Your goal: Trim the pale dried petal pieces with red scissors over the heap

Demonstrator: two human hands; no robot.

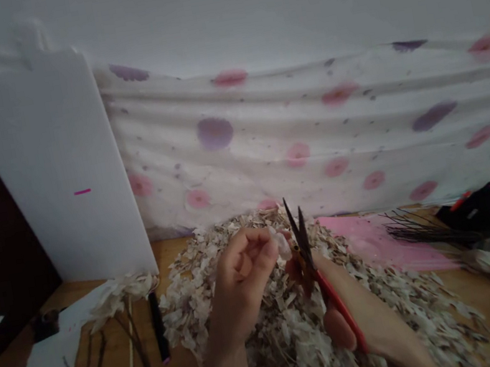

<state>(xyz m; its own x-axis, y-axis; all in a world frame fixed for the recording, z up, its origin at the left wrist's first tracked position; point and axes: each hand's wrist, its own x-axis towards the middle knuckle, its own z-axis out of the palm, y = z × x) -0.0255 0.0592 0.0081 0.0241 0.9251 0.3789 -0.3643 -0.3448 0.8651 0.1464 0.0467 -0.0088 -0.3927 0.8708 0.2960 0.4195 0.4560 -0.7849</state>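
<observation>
My left hand [247, 278] pinches a small whitish, petal-like piece [280, 244] between thumb and fingertips. Close beside it, my right hand [331, 295] holds scissors [327, 289] with red handles and dark blades. The blades point upward and stand slightly apart, to the right of the pale piece. Some fingers of my right hand reach toward the piece; whether they touch it I cannot tell. Below both hands spreads a large heap of pale, dry, petal-like scraps [296, 339].
At left, a white board [64, 177] stands upright by a black marker [158, 328], thin sticks [133, 355] and white paper [44, 364]. A flowered cloth [265, 135] hangs behind. Right of the heap lie a pink sheet [378, 242], dark wires [414, 229] and a black case [477, 209].
</observation>
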